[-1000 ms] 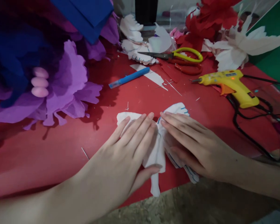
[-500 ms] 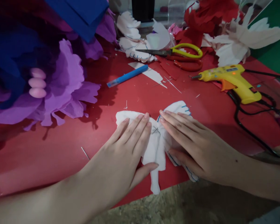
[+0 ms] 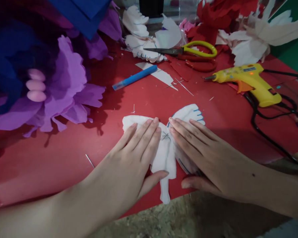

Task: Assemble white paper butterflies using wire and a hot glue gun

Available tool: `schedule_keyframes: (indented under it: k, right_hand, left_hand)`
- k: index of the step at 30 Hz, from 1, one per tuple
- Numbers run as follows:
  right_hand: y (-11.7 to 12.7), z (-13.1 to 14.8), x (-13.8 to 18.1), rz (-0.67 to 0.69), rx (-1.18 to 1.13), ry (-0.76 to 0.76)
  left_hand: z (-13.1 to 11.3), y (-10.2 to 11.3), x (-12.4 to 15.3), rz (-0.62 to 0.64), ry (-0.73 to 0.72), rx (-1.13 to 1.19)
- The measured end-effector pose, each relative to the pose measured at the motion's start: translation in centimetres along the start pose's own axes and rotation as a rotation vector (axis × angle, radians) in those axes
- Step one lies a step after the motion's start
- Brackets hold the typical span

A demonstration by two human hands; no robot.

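A white paper butterfly [image 3: 167,160] with blue marker lines lies flat near the front edge of the red table covering [image 3: 72,175]. Dark crossed strokes show at its middle. My left hand [image 3: 139,148] lies flat over its left wing, fingers stretched out and close together, thumb apart. On the right wing rests my right hand [image 3: 201,148], also flat, with its fingers extended and its thumb at the table's front edge. Both palms cover much of the wings. The butterfly's narrow white tail [image 3: 165,191] shows between the thumbs.
Beyond the hands lie a blue marker [image 3: 135,77], yellow-handled scissors [image 3: 198,49] and red-handled scissors [image 3: 201,64]. At right is a yellow hot glue gun [image 3: 248,82] with its light on and a black cord [image 3: 260,135]. Purple paper flowers [image 3: 67,82] crowd the left.
My right thumb has moved away from the right wing, down toward the table edge, and that hand now covers the lower wing part. My left hand stays in place on the left wing.
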State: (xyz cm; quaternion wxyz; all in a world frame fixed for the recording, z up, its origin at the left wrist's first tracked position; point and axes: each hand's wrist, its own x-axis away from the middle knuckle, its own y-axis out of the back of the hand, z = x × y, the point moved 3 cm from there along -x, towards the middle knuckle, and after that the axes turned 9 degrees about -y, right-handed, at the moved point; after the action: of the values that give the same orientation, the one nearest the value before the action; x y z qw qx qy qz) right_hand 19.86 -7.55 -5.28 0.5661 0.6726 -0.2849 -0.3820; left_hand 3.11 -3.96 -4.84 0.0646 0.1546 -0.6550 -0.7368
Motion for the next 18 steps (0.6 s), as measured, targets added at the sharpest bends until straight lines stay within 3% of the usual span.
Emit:
schedule_keyframes:
  k: [10,14,18]
  right_hand:
    - [0.2,0.4,-0.2,0.025,0.106,0.023]
    - [0.3,0.2,-0.3,0.018,0.025,0.003]
    - [0.4,-0.2,-0.5,0.007,-0.071,-0.015]
  left_hand:
    - [0.0,0.1,-0.1,-0.003,-0.008,-0.019]
    - [-0.8,1.1,-0.1,-0.046,-0.024,-0.057]
    - [-1.3,1.5,-0.2,-0.082,-0.056,0.070]
